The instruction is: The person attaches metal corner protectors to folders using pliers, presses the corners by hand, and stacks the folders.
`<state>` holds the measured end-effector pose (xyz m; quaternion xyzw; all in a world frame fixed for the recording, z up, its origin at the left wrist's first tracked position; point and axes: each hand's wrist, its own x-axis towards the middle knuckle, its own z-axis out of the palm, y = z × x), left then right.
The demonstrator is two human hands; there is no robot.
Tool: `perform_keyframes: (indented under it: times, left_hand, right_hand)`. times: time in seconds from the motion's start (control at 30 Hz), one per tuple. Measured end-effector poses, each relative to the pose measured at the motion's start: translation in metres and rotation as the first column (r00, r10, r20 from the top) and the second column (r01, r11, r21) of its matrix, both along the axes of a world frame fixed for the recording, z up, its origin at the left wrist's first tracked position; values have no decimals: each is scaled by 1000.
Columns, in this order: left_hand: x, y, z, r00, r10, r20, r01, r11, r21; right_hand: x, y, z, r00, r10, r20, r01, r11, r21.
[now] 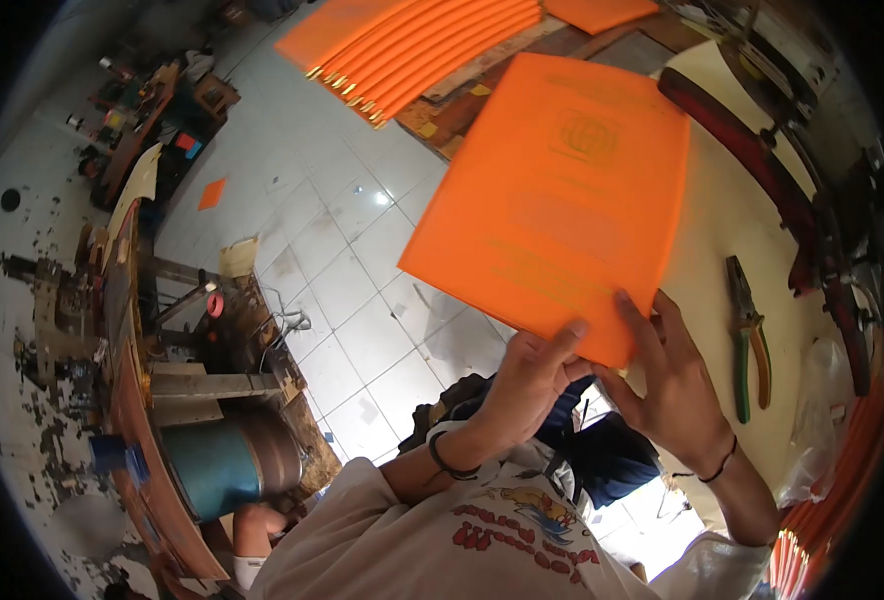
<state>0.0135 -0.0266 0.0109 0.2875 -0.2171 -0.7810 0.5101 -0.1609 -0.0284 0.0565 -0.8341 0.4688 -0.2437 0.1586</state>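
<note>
An orange folder (562,190) with a faint round emblem and faded print is held up in front of me, its lower corner towards my body. My left hand (532,385) grips the bottom edge, with the thumb on top of the cover. At the lower right corner, my right hand (662,385) has its fingers on the cover and its thumb by the edge. Pliers (749,340) with green and orange handles lie on the pale work surface (707,270) to the right of the folder.
A stack of orange folders (422,50) with metal-tipped edges lies at the top. A dark red curved tool (752,150) stands at the right, near a clear plastic bag (817,420). On the left are a wooden bench (147,430) and a green drum (207,465).
</note>
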Motion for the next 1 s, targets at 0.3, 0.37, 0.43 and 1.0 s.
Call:
perform_keyframes:
  times: [0.3,0.37,0.43,1.0]
  left_hand:
    - [-2,-4,-2,1000,15,10,-14,998,-62]
    - [-4,-4,3,999,19,32,-16,995,-95]
    - [-5,-4,-1,999,18,31,-14,995,-99]
    - [-9,-8,10,979,-142,-145,148,989,29]
  right_hand:
    - [-17,-11,-6,990,33,138,-34,999,7]
    - [-18,-10,-6,996,37,83,-38,999,9]
    - [-19,-10,-6,997,46,63,-45,999,-8]
    - [-50,37,30,666,-668,-332,613,744,-266]
